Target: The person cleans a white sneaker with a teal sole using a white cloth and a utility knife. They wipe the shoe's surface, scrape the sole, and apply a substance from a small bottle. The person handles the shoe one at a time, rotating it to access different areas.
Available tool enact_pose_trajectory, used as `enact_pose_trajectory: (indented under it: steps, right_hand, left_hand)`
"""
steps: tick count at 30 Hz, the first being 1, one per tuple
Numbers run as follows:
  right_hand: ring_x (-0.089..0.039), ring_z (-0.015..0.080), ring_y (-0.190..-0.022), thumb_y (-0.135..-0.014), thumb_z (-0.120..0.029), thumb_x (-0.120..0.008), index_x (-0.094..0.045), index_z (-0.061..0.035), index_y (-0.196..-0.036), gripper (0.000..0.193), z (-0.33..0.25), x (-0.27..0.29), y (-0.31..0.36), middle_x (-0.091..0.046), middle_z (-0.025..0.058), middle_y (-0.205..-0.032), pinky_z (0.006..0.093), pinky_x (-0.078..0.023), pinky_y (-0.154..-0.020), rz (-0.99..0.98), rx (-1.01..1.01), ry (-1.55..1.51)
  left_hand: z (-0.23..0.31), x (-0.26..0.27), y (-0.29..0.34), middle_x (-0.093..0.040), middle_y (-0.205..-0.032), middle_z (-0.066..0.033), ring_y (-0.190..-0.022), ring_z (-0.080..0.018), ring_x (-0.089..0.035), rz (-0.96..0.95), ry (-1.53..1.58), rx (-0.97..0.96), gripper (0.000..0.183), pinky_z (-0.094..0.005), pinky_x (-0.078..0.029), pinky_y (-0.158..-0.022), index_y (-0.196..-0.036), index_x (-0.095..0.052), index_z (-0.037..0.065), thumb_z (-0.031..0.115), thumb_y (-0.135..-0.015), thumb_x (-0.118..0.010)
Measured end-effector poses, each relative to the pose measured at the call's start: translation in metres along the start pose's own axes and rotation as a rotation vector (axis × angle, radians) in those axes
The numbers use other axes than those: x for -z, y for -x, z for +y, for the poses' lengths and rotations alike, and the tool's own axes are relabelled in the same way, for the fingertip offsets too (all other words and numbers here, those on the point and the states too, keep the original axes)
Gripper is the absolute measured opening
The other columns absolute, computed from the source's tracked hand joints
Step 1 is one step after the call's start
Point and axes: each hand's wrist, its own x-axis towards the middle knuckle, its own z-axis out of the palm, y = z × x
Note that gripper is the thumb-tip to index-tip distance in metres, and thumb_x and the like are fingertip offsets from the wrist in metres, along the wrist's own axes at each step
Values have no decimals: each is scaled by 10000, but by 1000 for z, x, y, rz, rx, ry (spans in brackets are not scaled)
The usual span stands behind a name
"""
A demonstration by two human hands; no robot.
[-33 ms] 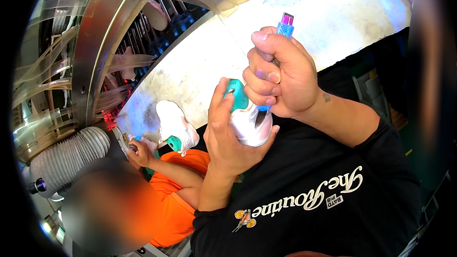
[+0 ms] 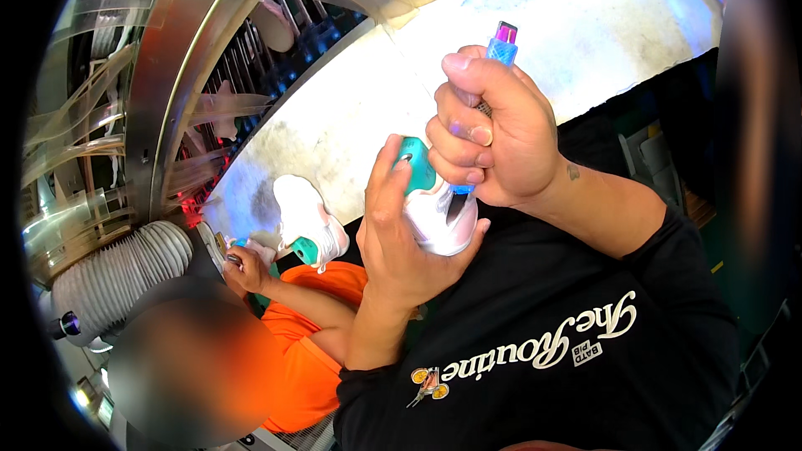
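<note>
My left hand (image 2: 393, 238) is wrapped around a white shoe (image 2: 439, 230) in front of my chest. From the shoe's opening sticks out a teal shoe last (image 2: 418, 165), with a finger resting against it. My right hand (image 2: 501, 125) makes a fist around a slim hand tool (image 2: 501, 52) with a blue textured covering. Its purple-and-dark end points up past my thumb; the blue lower end meets the shoe below my fist. Fingers hide the middle of the tool, so its exact kind cannot be made out.
A pale, stained worktable (image 2: 359, 100) curves behind my hands. On it, to the left, another white shoe (image 2: 305, 213) lies with a teal last. Beside me a co-worker in an orange shirt (image 2: 305, 376) handles something small. A metal-framed machine (image 2: 196, 58) with clear strips and a ribbed hose (image 2: 125, 276) stand left.
</note>
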Motion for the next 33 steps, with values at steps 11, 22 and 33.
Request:
enact_pose_trajectory:
  steps: [11, 22, 33]
  right_hand:
    - [-334, 106, -460, -1204, -322, -352, -485, -189, -849, 401, 11, 36, 13, -464, -49, -638, 301, -310, -431, -230, -224, -339]
    - [-376, 138, -479, -1123, -223, -586, -466, -150, -890, 272, 15, -14, -3, -429, 23, -644, 330, -351, -435, -32, 37, 44]
    - [-352, 121, -461, -1100, -271, -594, -452, -173, -834, 317, 31, 34, -50, -394, -21, -595, 317, -313, -433, 111, 105, 1]
  left_hand:
    - [-1, -1, -2, -689, -1356, -315, -1239, -471, -732, 46, 27, -5, 910, -488, -656, -981, -1406, -581, -48, 174, -652, -1040]
    - [-8, 13, 6, -629, -1454, -319, -1311, -479, -669, -43, 31, 102, 983, -516, -576, -1066, -1479, -541, -14, 215, -672, -1052]
    - [-32, 50, 43, -401, -1636, -266, -1419, -438, -559, -164, -117, 350, 933, -507, -535, -1103, -1510, -614, 68, 131, -655, -984]
